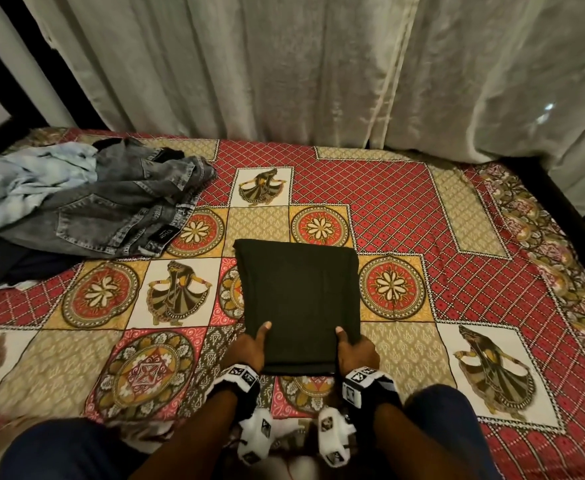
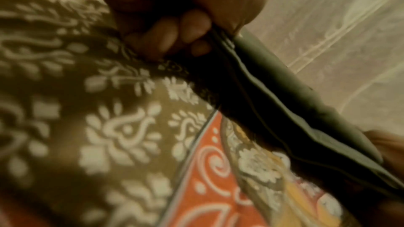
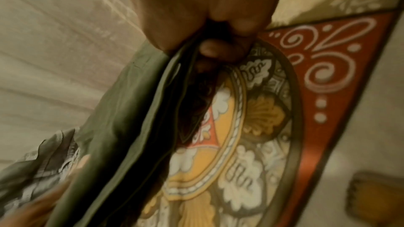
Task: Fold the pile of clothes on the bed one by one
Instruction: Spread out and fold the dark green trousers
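While both the left hand (image 1: pixel 249 348) and right hand (image 1: pixel 355 349) pinch its near corners, the folded dark garment (image 1: pixel 299 299) looks soft, light and floppy.

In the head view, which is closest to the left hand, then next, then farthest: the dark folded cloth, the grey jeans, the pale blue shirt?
1. Folded cloth: gripped by the left hand.
2. Jeans: far left of the bed.
3. Blue shirt: left edge, beyond the jeans.

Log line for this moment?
both hands grip near edge of folded dark garment | jeans unfolded
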